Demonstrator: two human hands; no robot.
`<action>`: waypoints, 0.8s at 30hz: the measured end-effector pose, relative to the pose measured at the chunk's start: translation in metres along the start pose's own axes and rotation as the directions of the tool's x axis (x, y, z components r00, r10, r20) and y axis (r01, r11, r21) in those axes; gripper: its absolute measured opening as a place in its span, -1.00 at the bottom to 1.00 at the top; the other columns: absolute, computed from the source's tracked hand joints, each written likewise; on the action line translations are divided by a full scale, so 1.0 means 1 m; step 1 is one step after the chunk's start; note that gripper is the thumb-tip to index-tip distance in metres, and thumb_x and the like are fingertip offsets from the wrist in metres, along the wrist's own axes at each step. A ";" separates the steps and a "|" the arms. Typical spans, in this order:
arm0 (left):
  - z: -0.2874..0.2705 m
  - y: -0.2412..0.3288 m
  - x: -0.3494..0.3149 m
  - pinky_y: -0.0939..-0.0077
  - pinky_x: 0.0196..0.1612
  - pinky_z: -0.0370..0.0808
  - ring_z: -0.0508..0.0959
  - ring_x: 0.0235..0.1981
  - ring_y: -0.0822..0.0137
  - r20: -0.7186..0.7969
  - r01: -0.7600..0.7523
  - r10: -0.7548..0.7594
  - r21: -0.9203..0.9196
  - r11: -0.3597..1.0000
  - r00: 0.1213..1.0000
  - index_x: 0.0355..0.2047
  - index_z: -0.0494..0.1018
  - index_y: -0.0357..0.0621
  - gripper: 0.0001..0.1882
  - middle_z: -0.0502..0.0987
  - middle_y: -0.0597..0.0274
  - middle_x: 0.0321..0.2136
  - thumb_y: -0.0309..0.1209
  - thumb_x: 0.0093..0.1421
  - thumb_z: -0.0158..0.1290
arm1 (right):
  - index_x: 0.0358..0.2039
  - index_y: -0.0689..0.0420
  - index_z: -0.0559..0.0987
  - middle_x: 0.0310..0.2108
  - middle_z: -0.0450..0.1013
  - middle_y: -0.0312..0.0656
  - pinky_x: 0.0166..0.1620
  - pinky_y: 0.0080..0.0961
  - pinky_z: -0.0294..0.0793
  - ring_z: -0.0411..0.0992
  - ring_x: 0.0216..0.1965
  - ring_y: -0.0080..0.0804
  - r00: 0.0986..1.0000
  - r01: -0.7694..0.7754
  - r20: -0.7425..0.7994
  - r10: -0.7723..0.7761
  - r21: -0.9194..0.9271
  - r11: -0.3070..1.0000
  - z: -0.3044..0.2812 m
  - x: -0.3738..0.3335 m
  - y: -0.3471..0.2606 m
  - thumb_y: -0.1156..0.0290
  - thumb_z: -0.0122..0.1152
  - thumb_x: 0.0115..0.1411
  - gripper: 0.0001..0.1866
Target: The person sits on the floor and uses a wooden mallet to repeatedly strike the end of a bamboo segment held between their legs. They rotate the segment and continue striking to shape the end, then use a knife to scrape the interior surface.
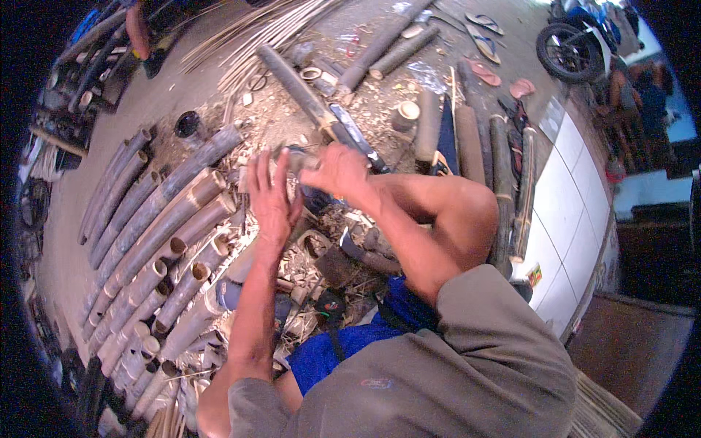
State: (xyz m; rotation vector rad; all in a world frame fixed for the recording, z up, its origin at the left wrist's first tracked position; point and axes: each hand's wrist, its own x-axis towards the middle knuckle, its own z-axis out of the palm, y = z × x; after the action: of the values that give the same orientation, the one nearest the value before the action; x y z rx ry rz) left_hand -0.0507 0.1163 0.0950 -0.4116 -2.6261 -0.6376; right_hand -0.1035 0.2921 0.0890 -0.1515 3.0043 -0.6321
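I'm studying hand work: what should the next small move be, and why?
Perhaps gently close the left hand: its fingers look extended, with the thumb apart, so that grip seems open. The right hand is close alongside, with shavings around; blur hides whether either holds anything.

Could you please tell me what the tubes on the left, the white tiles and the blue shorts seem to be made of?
Tubes: probably bamboo, dull grey-brown outside, with pale, hollow cut ends.
White tiles: likely glazed ceramic, bright with thin joints.
Blue shorts: cloth, matt with soft folds; fibre unclear.
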 end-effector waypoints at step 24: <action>-0.024 -0.221 0.048 0.31 0.20 0.30 0.41 0.08 0.24 -0.239 0.133 -0.884 -0.940 0.314 0.403 0.18 0.28 -0.19 -0.48 0.45 0.12 0.06 -0.21 0.32 0.11 | 0.00 0.21 0.60 -0.35 0.51 -0.28 -0.28 -0.46 0.47 0.44 -0.39 -0.45 0.996 -0.082 -0.002 0.088 0.349 0.934 -0.079 -0.123 0.062 0.03 0.22 0.34 -0.52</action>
State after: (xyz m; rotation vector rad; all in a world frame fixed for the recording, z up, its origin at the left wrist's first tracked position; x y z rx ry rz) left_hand -0.1674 -0.0748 0.0539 0.6098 -1.3421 -1.8575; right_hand 0.0067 0.3941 0.1419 0.0045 2.8346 -1.1435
